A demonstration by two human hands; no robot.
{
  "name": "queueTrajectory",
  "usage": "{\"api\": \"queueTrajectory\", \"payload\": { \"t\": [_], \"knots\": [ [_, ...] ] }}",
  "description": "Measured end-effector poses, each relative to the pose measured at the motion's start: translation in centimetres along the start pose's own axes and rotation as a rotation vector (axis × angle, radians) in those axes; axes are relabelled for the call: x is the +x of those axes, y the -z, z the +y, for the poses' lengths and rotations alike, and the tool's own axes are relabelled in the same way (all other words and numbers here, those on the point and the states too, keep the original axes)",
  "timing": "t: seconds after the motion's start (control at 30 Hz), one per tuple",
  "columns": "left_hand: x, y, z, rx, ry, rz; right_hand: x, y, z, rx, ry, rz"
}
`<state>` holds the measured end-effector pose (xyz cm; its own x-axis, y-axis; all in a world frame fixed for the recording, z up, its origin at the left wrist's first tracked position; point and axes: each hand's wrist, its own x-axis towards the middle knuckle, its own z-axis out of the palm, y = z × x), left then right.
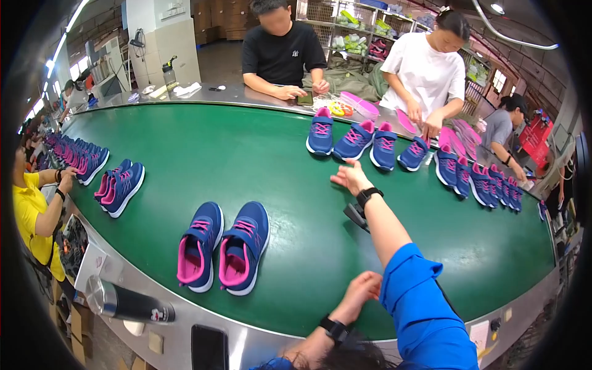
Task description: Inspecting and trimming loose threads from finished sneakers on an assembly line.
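We see a blue-and-pink shoe (353, 142) at the far edge of the green belt (290, 160), straight beyond our right hand (352, 179), the nearer one. Its long axis runs toward us, toe nearest, heel slanting away rightward. Our right fingers spread wide, empty, almost at the toe; we cannot tell if they touch. Our left hand (357, 297) hangs well back, loosely curled, its grip unclear.

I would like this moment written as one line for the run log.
right hand: open, empty, near blue shoes | left hand: over green belt | shoe pair: on belt, toes pointing away
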<state>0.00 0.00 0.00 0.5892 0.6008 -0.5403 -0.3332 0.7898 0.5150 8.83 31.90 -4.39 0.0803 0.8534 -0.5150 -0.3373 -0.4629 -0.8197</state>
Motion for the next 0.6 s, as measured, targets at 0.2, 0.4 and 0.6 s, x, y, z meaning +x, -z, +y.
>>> {"api": "queueTrajectory", "payload": {
  "t": [0.2,0.4,0.6],
  "knots": [
    [-5.1,-8.0,-0.3,-0.314,-0.067,0.317,-0.6,-6.2,-5.6,0.153,0.316,0.455],
    [-3.6,-7.2,0.7,-0.137,-0.429,0.348,-0.6,-5.0,-7.5,0.125,0.293,0.539],
    [-1.6,-0.9,6.3,-0.127,-0.735,0.602,-8.8,0.5,-4.3,-0.161,0.065,-0.113]
  ]
}}
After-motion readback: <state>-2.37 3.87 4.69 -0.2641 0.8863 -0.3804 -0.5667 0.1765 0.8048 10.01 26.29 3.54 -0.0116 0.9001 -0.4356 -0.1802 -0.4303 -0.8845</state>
